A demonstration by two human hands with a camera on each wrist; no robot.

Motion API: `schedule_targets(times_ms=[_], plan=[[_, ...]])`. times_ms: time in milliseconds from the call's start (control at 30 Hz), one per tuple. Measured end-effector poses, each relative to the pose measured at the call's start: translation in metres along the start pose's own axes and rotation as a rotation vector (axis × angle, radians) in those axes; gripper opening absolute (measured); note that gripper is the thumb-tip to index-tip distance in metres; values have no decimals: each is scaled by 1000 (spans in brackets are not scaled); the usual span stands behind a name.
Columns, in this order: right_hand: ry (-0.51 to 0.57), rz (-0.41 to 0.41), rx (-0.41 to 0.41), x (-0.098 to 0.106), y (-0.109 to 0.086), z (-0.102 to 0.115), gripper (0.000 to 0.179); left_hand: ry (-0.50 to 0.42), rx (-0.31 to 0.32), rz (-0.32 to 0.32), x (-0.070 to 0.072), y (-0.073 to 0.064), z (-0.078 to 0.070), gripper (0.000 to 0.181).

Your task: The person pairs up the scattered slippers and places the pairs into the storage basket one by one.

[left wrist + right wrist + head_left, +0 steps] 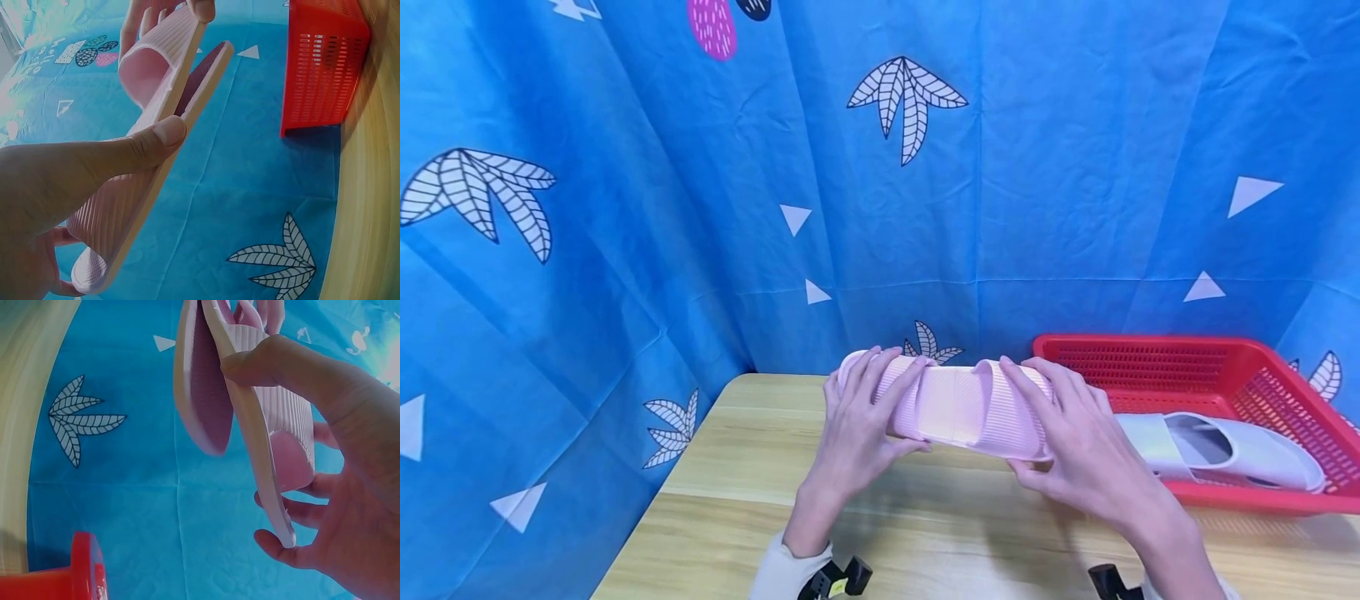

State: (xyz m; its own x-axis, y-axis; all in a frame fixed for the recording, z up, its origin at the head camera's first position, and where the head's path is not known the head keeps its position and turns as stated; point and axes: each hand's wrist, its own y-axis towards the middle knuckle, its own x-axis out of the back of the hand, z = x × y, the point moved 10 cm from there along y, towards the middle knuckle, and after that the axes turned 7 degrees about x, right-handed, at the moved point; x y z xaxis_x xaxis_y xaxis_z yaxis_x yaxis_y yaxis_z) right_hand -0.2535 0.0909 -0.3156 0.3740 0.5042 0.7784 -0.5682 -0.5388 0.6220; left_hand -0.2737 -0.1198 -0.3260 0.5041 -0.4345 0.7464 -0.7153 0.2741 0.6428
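Observation:
Above the table, both hands hold a pair of pink slippers [951,404], ribbed and crossed by two wide straps toward opposite ends. My left hand [861,425] grips the left end, its thumb [169,132] pressing the sole's edge and its other fingers round the strap. At the other end, my right hand [1086,446] has its thumb [240,367] on the sole edge and fingers behind the strap. In the right wrist view, a second pink sole [203,394] angles away from the gripped one, leaving a narrow gap. How the two slippers interlock is partly hidden.
A red perforated basket [1262,354] stands on the right of the wooden table [730,483]. Pale grey slippers [1262,450] lie in it along its near side, partly behind my right hand. A blue patterned curtain [1045,183] hangs behind and to the left.

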Motion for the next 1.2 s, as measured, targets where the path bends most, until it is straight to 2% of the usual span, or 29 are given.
schedule_targets(times_ms=[467,933,1200], plan=[[-24,-62,97,-2,4,12,120,-12,-53,-14,-5,-2,-11,111],[-27,-83,113,-5,5,18,121,-25,-81,-36,-4,-2,-16,113],[-36,-80,126,-7,6,22,121,-23,-80,-24,-5,-3,-18,113]])
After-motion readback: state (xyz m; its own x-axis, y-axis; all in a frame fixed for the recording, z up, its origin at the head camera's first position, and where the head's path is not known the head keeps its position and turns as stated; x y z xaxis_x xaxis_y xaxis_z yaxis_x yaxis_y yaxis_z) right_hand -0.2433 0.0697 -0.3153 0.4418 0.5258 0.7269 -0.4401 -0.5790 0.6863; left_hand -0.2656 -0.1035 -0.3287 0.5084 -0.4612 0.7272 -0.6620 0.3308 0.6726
